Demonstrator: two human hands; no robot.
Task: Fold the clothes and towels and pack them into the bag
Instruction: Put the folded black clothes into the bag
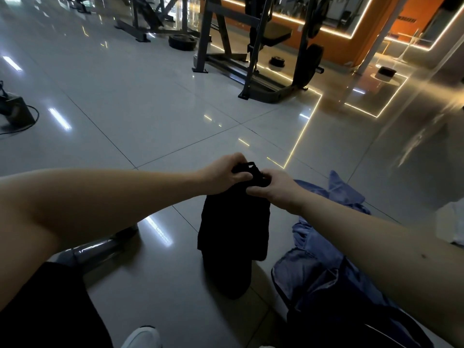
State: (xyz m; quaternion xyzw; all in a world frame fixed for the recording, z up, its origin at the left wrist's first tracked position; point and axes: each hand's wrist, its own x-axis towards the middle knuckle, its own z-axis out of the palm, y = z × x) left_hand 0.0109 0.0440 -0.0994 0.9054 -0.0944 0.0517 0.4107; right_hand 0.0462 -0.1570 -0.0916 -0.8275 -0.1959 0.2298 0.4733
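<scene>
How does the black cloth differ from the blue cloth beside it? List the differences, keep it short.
Colour: the black cloth is very dark, the blue cloth mid blue.
Support: the left hand and right hand hold the black cloth up by its top edge; the blue cloth lies on the floor, untouched.
Shape: the black cloth hangs fairly flat; the blue cloth is crumpled.
Both are soft fabric.

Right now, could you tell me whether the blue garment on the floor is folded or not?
Not folded: the blue garment lies crumpled in a loose heap on the floor, beside the black garment.
</scene>
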